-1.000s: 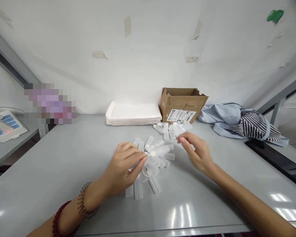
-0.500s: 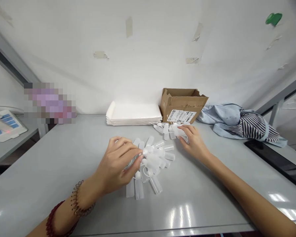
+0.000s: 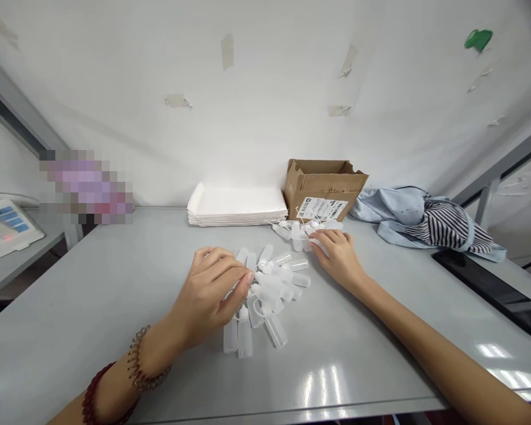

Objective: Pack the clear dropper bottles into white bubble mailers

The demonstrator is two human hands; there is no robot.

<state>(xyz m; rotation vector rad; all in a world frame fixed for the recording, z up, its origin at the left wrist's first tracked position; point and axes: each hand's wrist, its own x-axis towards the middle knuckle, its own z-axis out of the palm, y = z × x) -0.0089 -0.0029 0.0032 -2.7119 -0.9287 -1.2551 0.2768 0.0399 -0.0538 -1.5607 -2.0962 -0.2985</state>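
Observation:
Small translucent plastic squeeze bottles with white caps and thin cap straps lie in a loose pile (image 3: pixel 272 286) on the grey table. At the pile's left side is my left hand (image 3: pixel 215 289), thumb and forefinger pinched together against the caps. What sits between those fingertips is too small to make out. Farther back, a smaller group of the same bottles (image 3: pixel 296 235) lies in front of the cardboard box. My right hand (image 3: pixel 340 260) reaches into that group, its thumb and fingers closed round a bottle that they partly cover.
A stack of white padded envelopes (image 3: pixel 239 206) lies against the wall, beside the open cardboard box (image 3: pixel 325 189). On the right are a bundle of blue and striped cloth (image 3: pixel 442 224) and a long black flat object (image 3: pixel 491 292). A white device (image 3: pixel 11 227) stands on the left-hand surface.
My right hand has shifted left across the rear bottles, and its fingers have drawn closer together. My left hand stays almost in place at the pile. The camera view has turned slightly.

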